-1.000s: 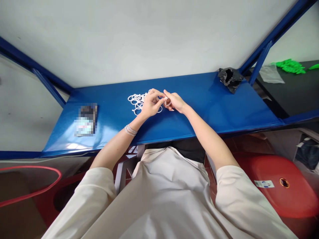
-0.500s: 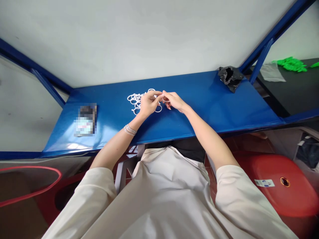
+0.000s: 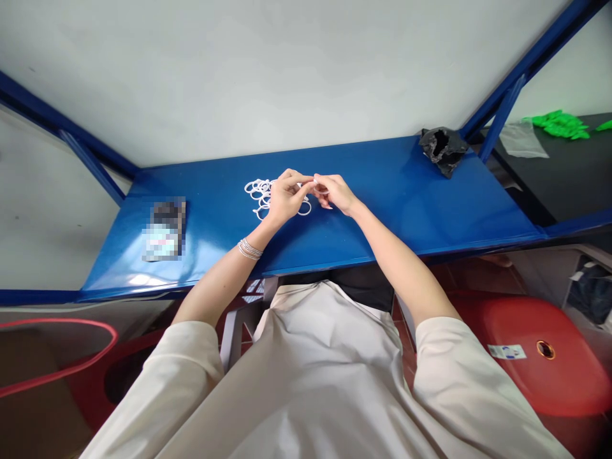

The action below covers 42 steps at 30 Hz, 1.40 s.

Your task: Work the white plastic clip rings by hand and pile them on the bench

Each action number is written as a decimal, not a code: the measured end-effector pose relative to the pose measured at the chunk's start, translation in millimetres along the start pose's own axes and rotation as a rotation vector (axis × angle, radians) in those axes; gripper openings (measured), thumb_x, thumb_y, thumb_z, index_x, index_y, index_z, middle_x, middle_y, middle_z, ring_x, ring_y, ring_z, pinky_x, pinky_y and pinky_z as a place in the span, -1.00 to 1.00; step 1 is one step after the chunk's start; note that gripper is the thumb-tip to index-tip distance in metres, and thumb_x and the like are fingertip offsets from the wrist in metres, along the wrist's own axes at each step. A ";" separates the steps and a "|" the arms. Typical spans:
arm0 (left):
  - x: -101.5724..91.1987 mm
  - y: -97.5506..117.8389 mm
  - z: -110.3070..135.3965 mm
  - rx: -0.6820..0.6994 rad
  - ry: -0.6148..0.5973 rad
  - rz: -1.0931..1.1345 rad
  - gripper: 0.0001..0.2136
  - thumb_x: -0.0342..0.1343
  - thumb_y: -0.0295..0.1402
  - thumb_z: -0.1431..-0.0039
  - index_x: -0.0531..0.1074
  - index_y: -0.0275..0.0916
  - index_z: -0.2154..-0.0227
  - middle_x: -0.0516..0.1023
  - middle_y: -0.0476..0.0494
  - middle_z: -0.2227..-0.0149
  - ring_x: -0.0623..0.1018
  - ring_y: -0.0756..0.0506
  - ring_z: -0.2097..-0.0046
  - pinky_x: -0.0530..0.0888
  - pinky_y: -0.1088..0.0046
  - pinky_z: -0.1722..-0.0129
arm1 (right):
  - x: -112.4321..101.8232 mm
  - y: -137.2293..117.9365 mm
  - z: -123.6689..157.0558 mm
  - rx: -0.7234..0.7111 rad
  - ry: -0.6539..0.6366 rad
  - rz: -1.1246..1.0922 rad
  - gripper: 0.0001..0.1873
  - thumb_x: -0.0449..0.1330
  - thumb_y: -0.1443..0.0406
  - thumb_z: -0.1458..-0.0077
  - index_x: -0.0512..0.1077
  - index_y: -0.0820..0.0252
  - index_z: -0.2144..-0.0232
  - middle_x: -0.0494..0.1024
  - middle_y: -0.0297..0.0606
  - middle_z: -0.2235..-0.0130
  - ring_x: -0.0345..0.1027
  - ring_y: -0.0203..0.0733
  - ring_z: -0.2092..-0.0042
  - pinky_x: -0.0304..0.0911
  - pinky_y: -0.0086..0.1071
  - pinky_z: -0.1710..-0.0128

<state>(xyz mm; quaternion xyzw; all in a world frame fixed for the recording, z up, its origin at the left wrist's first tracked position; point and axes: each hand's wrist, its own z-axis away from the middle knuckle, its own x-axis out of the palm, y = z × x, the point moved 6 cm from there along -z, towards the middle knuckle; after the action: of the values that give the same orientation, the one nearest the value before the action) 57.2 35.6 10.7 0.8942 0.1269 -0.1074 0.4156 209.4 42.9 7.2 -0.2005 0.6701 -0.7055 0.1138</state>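
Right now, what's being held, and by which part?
A white ring, seemingly pinched near its upper edge by the left hand and right hand; fingers hide the exact spot.

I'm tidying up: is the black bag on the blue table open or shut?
Open: the crumpled black bag shows a dark, ragged gap facing the camera. Whether it holds anything, I cannot tell.

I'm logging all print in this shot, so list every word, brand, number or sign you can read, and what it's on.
No text can be read.
Label on the red seat: marks too small to read.
Item on the table: pixelated, unreadable.
Rings: no lettering visible.
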 end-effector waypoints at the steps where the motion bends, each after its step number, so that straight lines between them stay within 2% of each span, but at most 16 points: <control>1: 0.3 0.6 0.5 0.001 0.002 0.000 -0.68 0.39 0.07 -0.36 0.75 -0.08 0.25 0.64 -0.09 0.30 0.54 -0.02 0.35 0.49 0.40 0.37 | -0.6 0.6 -0.4 -0.002 0.004 -0.010 -0.41 0.28 -0.06 -0.48 0.38 0.17 0.50 0.35 -0.43 0.56 0.16 -0.41 0.63 -0.01 -0.52 0.71; 6: 0.9 3.5 2.5 0.010 0.024 -0.007 -0.63 0.34 0.12 -0.39 0.73 -0.09 0.18 0.63 -0.07 0.26 0.37 0.10 0.52 0.34 0.48 0.50 | -4.0 -0.6 -0.5 -0.049 0.029 -0.054 -0.46 0.24 -0.04 -0.46 0.37 0.15 0.48 0.35 -0.43 0.56 0.13 -0.40 0.63 0.00 -0.50 0.69; 13: 1.1 5.3 2.3 0.008 0.028 -0.020 -0.56 0.30 0.19 -0.39 0.70 -0.12 0.21 0.60 -0.08 0.29 0.39 0.09 0.51 0.36 0.47 0.48 | -8.3 -6.6 2.8 -0.082 0.086 -0.036 -0.50 0.26 -0.05 -0.41 0.37 0.13 0.45 0.31 -0.46 0.56 0.02 -0.43 0.63 -0.06 -0.50 0.67; 19: 2.1 3.6 3.7 0.006 0.006 -0.032 -0.56 0.28 0.20 -0.40 0.70 -0.11 0.18 0.61 -0.07 0.27 0.38 0.10 0.51 0.36 0.47 0.48 | -9.6 -9.0 2.1 -0.099 0.093 -0.021 -0.42 0.26 -0.10 -0.43 0.28 0.10 0.49 0.21 -0.49 0.57 -0.07 -0.42 0.60 -0.07 -0.49 0.64; 28: 2.4 3.7 4.0 0.004 0.002 -0.035 -0.57 0.30 0.18 -0.39 0.70 -0.11 0.18 0.62 -0.07 0.26 0.37 0.11 0.54 0.37 0.46 0.47 | -14.7 -9.3 0.2 -0.131 0.148 -0.013 -0.38 0.27 -0.08 -0.43 0.25 0.11 0.55 0.21 -0.47 0.56 -0.12 -0.44 0.58 -0.11 -0.50 0.62; 33: 3.2 -0.3 5.3 0.013 -0.030 -0.036 -0.57 0.29 0.18 -0.41 0.69 -0.10 0.09 0.62 -0.09 0.23 0.36 0.10 0.51 0.35 0.48 0.48 | -12.3 -5.7 -0.7 -0.251 0.121 0.237 -0.44 0.30 -0.02 -0.36 0.35 0.14 0.58 0.30 -0.39 0.55 0.06 -0.37 0.53 -0.04 -0.45 0.57; 37: 3.5 -4.3 5.7 0.069 -0.050 -0.046 -0.59 0.29 0.17 -0.41 0.70 -0.08 0.08 0.60 -0.08 0.23 0.37 0.10 0.47 0.35 0.48 0.45 | -10.4 -6.1 0.4 -0.300 0.078 0.376 -0.48 0.22 0.00 -0.38 0.40 0.15 0.56 0.44 -0.30 0.52 0.21 -0.30 0.47 0.06 -0.41 0.51; 42: 3.0 -2.5 6.5 0.093 -0.045 -0.088 -0.59 0.25 0.16 -0.45 0.67 -0.09 0.09 0.59 -0.07 0.20 0.39 0.11 0.46 0.39 0.47 0.41 | -13.4 -6.0 1.7 -0.217 0.045 0.407 -0.59 0.20 -0.06 -0.42 0.55 0.12 0.25 0.59 -0.32 0.42 0.37 -0.22 0.43 0.28 -0.36 0.42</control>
<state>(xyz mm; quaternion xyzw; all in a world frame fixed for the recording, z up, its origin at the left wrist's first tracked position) 58.7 32.6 3.9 0.9036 0.1513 -0.1514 0.3711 222.7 47.5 11.4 -0.0564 0.7711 -0.5961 0.2165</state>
